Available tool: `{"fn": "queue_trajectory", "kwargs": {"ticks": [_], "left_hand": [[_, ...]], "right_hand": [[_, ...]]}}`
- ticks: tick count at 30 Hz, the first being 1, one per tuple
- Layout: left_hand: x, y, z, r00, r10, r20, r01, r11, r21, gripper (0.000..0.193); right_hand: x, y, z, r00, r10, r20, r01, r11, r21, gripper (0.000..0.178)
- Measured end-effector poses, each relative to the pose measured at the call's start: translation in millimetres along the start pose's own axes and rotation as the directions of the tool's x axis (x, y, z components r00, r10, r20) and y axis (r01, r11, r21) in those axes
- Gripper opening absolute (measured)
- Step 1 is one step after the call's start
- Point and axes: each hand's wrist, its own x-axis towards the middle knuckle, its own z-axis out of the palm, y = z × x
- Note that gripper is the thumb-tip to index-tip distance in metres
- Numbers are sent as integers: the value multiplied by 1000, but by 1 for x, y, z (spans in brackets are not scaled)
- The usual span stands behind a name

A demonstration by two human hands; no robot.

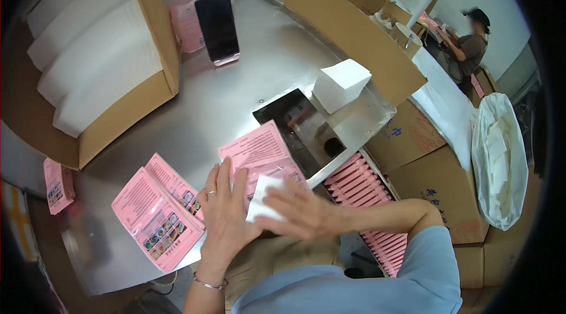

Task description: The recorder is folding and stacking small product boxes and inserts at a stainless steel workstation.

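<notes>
My left hand (pixel 225 211) lies with its fingers stretched out on a pink printed packet (pixel 256 146) with a glossy film surface. Over the near part of that packet is my right hand (pixel 303 211), smeared by motion. A white square slip (pixel 259 197) shows beneath its blurred fingertips; whether they grip it or only press on it is unclear. Left of my left hand, more pink packets (pixel 156 219) lie in two overlapping piles on the metal table (pixel 236 102). A stack of white square sheets (pixel 342 85) stands beyond the packet, beside a dark rectangular opening (pixel 300 131) in the tabletop.
A carton (pixel 127 116) of white stacks stands at left. Farther back are a phone (pixel 217 28) on a stand and two bottles (pixel 187 16). Pink packets fill a long box (pixel 377 219) below the table's right edge. Cartons (pixel 436 190) and a white bag (pixel 500 160) flank it. Another person (pixel 469 48) sits far right.
</notes>
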Motion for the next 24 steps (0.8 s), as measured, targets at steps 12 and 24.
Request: {"fn": "queue_trajectory", "kwargs": {"ticks": [12, 24], "left_hand": [[-2, 10, 9, 992, -84, -89, 108, 945, 308, 59], [11, 13, 14, 993, 76, -90, -50, 963, 265, 46]], "right_hand": [[49, 93, -60, 870, 483, -104, -434, 646, -628, 27], [9, 169, -77, 706, 677, -207, -703, 636, -319, 19]]}}
